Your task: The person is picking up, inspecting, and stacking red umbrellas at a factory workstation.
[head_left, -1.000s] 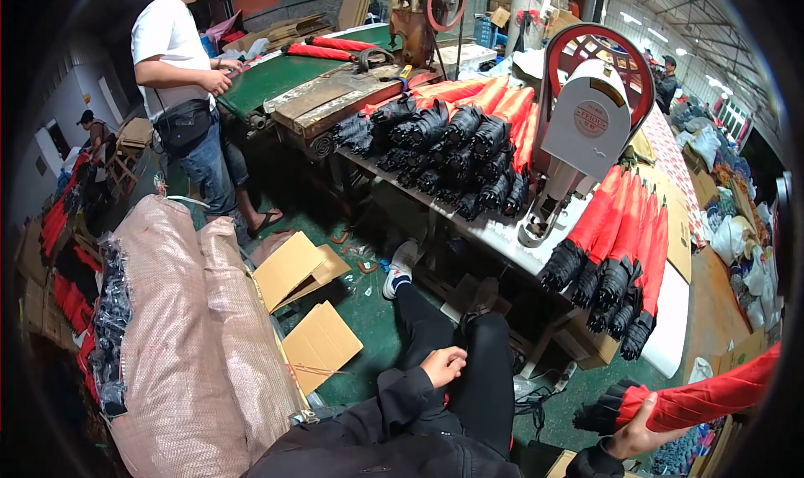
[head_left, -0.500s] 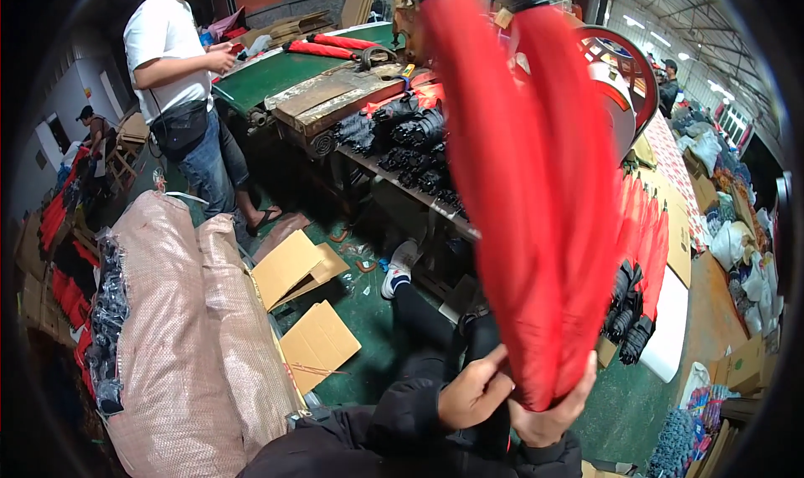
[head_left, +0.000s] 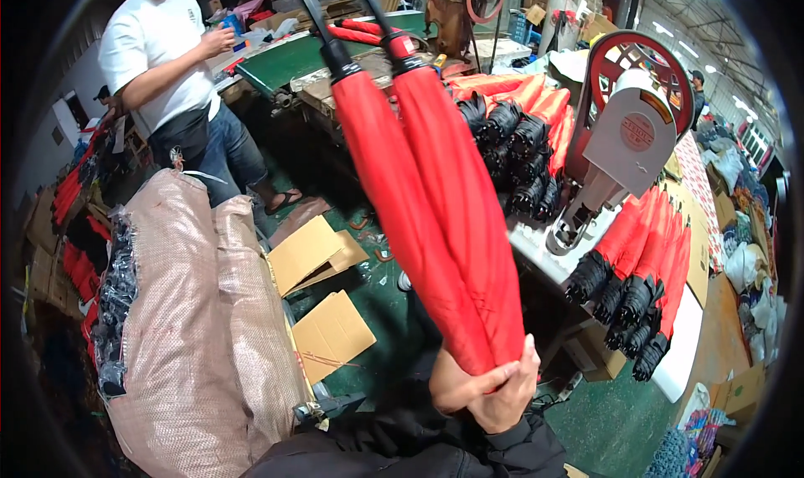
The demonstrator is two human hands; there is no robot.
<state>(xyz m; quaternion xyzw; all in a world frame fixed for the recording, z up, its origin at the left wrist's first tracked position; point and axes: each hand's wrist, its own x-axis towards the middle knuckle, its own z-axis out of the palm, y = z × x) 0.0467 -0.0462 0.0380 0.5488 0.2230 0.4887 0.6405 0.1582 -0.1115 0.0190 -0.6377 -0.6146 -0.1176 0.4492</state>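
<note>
Two long red umbrellas [head_left: 448,193], furled side by side, slant up and left in front of me. Their black collars and dark shafts point away toward the far table. Around their lower ends my right hand [head_left: 507,394] is closed, its thumb and fingers against the red cloth. My left hand [head_left: 450,383] presses in from the left at the same ends, closed against them, its fingers partly hidden by the umbrellas and the other hand.
A grey sewing machine [head_left: 632,135] with a red wheel stands at the right. Bundled red umbrellas [head_left: 649,244] with black ends lie beside it, more behind. Woven sacks [head_left: 180,310] and cardboard flaps [head_left: 331,331] are at left. A person in a white shirt [head_left: 163,59] stands beyond.
The umbrellas have swung down and left, away from my face, and their upper ends now show. My hands moved slightly left with them. The view has shifted, showing the whole sewing machine.
</note>
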